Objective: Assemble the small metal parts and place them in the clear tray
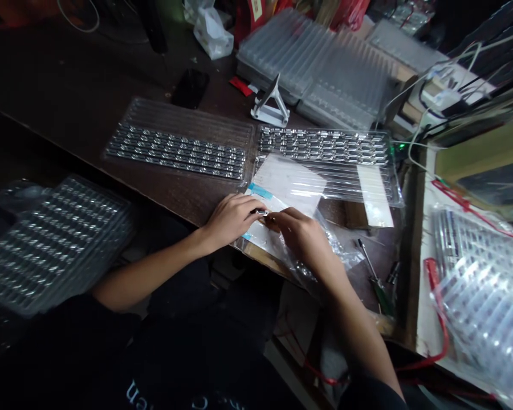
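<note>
My left hand (233, 221) pinches one end of a small shiny metal part (261, 213) over a white sheet with blue tape (260, 191) near the table's front edge. The fingers of my right hand (303, 232) are closed at the part's other side; their tips are partly hidden. Beyond my hands lie two clear ribbed trays: the left tray (188, 121) and the right tray (325, 181), both with rows of small metal parts. White paper (294, 181) lies partly under the right tray, and crumpled clear plastic (337, 245) is beside my right hand.
Stacked clear trays (286, 51), a grey stand (271, 108) and a dark phone (190, 88) are at the back. A green-handled screwdriver (381, 293) lies right. More filled trays stand at the lower left (55, 245) and far right (487, 296).
</note>
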Motion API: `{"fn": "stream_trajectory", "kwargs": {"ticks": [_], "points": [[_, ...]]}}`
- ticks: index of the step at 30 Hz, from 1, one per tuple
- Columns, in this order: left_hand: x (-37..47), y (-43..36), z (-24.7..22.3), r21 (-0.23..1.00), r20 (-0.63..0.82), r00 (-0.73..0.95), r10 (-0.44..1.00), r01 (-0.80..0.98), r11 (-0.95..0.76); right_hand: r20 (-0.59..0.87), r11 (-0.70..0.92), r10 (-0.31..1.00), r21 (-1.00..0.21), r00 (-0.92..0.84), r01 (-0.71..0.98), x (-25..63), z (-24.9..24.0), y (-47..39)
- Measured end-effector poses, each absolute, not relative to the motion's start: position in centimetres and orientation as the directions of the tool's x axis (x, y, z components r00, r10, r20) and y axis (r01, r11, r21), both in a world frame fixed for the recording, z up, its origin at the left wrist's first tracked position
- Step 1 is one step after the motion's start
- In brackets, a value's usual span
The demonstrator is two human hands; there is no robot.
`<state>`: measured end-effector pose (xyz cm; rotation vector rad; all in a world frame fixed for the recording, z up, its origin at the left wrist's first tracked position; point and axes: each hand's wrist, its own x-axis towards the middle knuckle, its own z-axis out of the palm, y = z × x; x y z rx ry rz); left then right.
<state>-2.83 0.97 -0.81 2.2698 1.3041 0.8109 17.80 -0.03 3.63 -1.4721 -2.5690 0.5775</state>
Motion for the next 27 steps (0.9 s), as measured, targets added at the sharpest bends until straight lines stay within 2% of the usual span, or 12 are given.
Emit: {"fn": "stream_trajectory", "kwargs": {"ticks": [3,7,14,19,24,27], "points": [[-2.2,1.0,-0.7,0.641,0.316,0.344,0.884,0.609,-0.467,-0.069,0.393,0.894,-0.353,-0.443,0.849,19.5,4.6,0.0],[-0.8,0.9,-0.3,0.699,0.346,0.357,0.868,0.519,-0.492,-0.204,0.307,0.913,-0.230,-0.354,0.923,21.5,5.5,-0.1],[1.0,0.7,0.0,0.695,0.343,0.414,0.843,0.491,-0.524,-0.266,0.357,0.868,-0.249,-0.418,0.900,21.2,5.1,-0.3],[1.3,0.5,-0.5,0.660,0.331,0.451,0.829,0.517,-0.545,-0.286,0.360,0.843,-0.330,-0.456,0.873,21.5,4.9,-0.2],[1.3,0.5,-0.4,0.658,0.337,0.424,0.840,0.532,-0.533,-0.165,0.365,0.855,-0.482,-0.491,0.797,22.2,5.1,0.0],[1.2,0.6,-0.5,0.677,0.319,0.394,0.862,0.542,-0.498,-0.109,0.351,0.874,-0.534,-0.474,0.769,22.3,5.1,0.0]]}}
